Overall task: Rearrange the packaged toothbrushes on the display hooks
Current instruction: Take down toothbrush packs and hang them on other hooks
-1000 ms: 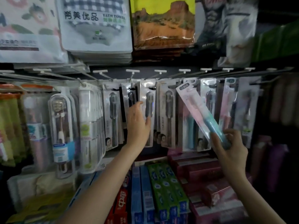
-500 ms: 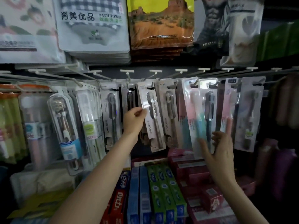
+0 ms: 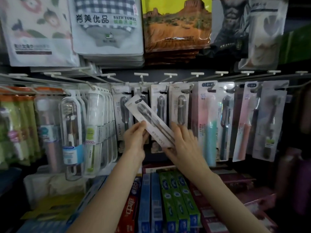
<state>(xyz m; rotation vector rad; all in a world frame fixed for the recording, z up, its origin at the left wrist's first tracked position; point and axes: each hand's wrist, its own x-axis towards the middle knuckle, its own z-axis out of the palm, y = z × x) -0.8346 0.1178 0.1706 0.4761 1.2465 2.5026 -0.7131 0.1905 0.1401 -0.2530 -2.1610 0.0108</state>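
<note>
A white pack with a dark toothbrush [image 3: 149, 120] is off its hook and tilted, top end up-left, in front of the row of display hooks [image 3: 141, 76]. My left hand [image 3: 134, 140] pinches its left edge near the middle. My right hand [image 3: 183, 145] holds its lower end from underneath and the right. Behind it hang matching white packs [image 3: 179, 105]. The pink and teal toothbrush pack [image 3: 204, 121] hangs on a hook just to the right.
More toothbrush packs [image 3: 267, 121] hang to the right, clear-cased brushes [image 3: 70, 125] to the left. Towel packs [image 3: 107, 26] hang above the hooks. Toothpaste boxes [image 3: 178, 195] lie on the shelf below my arms.
The pink and teal pack went from my right hand onto its hook. My left hand pulled a white pack off its hook, and my right hand moved left to hold its lower end.
</note>
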